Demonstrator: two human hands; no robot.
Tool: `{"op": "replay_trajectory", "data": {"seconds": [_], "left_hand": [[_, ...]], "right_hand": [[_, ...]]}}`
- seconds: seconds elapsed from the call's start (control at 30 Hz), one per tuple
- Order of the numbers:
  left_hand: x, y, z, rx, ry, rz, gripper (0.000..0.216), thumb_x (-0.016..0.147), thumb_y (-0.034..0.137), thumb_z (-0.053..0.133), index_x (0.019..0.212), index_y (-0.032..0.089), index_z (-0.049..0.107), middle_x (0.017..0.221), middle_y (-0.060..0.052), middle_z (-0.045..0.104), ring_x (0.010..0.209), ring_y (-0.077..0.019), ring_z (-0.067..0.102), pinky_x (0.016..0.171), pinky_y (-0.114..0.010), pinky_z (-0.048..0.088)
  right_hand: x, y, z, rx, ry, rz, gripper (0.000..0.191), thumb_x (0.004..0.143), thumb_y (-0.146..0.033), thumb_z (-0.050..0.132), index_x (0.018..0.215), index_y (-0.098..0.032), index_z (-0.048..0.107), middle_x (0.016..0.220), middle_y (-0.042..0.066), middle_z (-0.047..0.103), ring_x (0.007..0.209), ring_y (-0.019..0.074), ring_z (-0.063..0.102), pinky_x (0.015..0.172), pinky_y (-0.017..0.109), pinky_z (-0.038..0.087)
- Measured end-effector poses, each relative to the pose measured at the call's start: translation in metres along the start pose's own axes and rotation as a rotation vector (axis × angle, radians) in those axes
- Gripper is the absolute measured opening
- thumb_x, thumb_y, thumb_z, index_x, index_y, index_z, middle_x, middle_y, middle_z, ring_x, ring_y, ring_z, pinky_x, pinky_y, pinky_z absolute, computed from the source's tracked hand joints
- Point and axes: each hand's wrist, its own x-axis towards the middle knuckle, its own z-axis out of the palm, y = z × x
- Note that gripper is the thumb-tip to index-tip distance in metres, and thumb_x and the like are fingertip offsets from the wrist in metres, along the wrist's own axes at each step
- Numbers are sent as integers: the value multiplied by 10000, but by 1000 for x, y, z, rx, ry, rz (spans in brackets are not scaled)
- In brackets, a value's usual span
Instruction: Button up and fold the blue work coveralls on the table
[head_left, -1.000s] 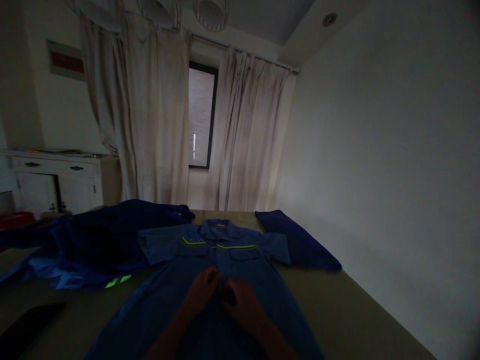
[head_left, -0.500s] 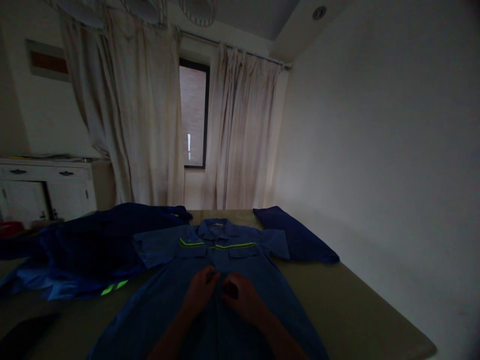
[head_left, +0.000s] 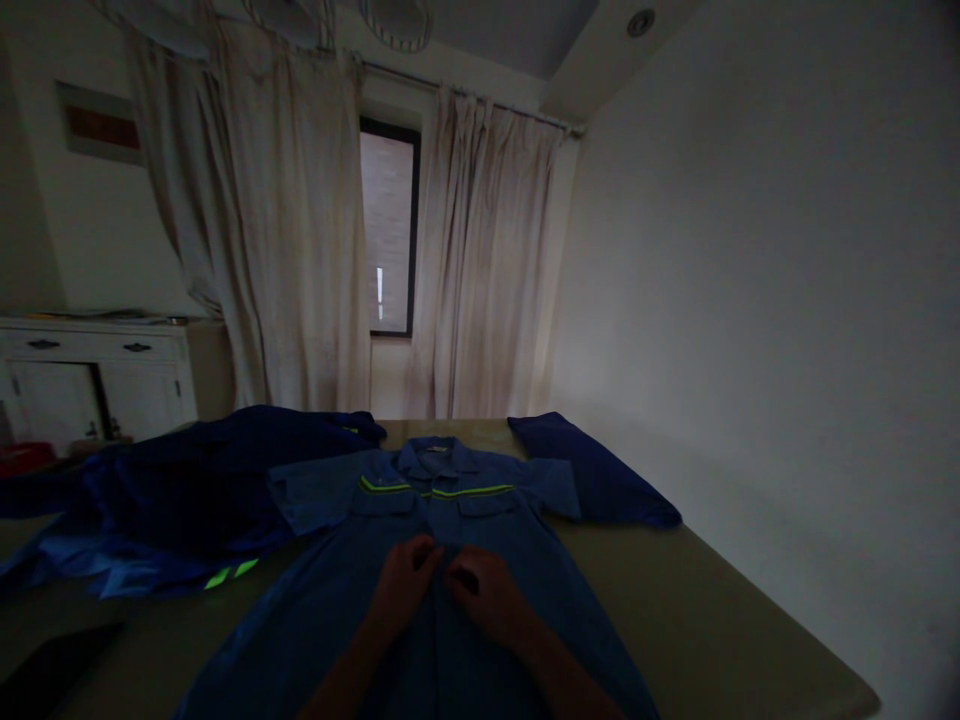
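A blue short-sleeved work shirt (head_left: 465, 500) with yellow-green reflective stripes lies flat, front up, on the olive surface (head_left: 712, 620). My left hand (head_left: 405, 582) and my right hand (head_left: 486, 592) rest side by side on the shirt's front placket below the chest pockets. Both hands have their fingers curled and pinched at the placket where the two front edges meet. The room is dim, so the fingertips and any button are hard to see.
A heap of dark blue garments (head_left: 172, 490) lies left of the shirt. A folded blue piece (head_left: 592, 470) sits at the right by the wall. A dark flat object (head_left: 52, 670) is at the lower left. A white cabinet (head_left: 97, 370) and curtains (head_left: 300, 250) stand behind.
My hands have stayed pinched at the placket, shifting only slightly. The view has drifted a little.
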Motion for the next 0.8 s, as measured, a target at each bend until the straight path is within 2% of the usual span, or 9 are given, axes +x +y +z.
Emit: {"op": "replay_trajectory", "data": {"seconds": [0.17,0.27,0.37,0.47,0.53,0.6,0.67,0.73,0.8], "left_hand": [[0,2,-6,-77,-38,-21,401,841,581,569,805,195,673,795,-41,727,801,-227,671,736,-305,490],[0,5,-14,-189,-178,-26,405,820,576,574,846,193,705,846,-53,748,801,-225,668,743,-309,515],[-3,9,-18,-339,-326,34,325,816,453,602,985,204,726,985,-58,756,872,-215,669,847,-318,518],[-6,10,-13,-193,-306,72,234,840,403,597,877,198,704,850,-30,717,778,-189,625,742,-283,478],[-9,10,-7,-9,-260,84,276,871,420,559,736,197,651,706,-3,647,681,-171,567,635,-266,399],[-13,9,-2,101,-248,116,369,916,442,498,655,201,598,644,12,596,641,-158,530,615,-268,351],[-17,9,0,108,-272,132,472,969,479,411,619,204,570,618,20,565,632,-153,519,625,-270,343],[-20,8,0,76,-338,122,556,998,531,345,600,207,559,598,25,533,630,-154,516,624,-270,343],[-21,7,-2,89,-364,130,526,957,585,445,614,209,577,621,26,545,662,-163,526,634,-269,347]], "right_hand": [[1,4,3,17,75,76,35,875,-203,678,884,-216,709,834,-12,703,754,146,635,692,243,430],[1,6,2,16,102,108,28,863,-206,699,864,-211,671,793,-21,685,737,150,622,671,245,430],[1,6,-1,31,112,116,65,857,-221,707,861,-211,643,775,-25,674,727,151,618,661,242,440],[3,4,-5,31,151,86,14,887,-211,638,891,-221,630,800,-19,674,740,147,620,699,246,464],[5,1,-10,45,198,73,24,901,-208,604,900,-223,622,810,-12,670,754,147,623,731,255,476],[3,-5,-18,73,220,75,11,902,-228,611,900,-220,619,810,-8,668,761,151,626,744,261,479],[-7,-14,-27,69,165,88,37,885,-254,649,885,-222,630,808,-11,676,768,158,629,734,263,468],[-26,-24,-32,39,16,106,79,847,-286,713,881,-241,658,821,-18,695,771,167,634,711,262,451],[-49,-32,-29,1,-144,130,143,794,-307,777,900,-274,688,872,-19,717,793,182,648,702,265,446]]}}
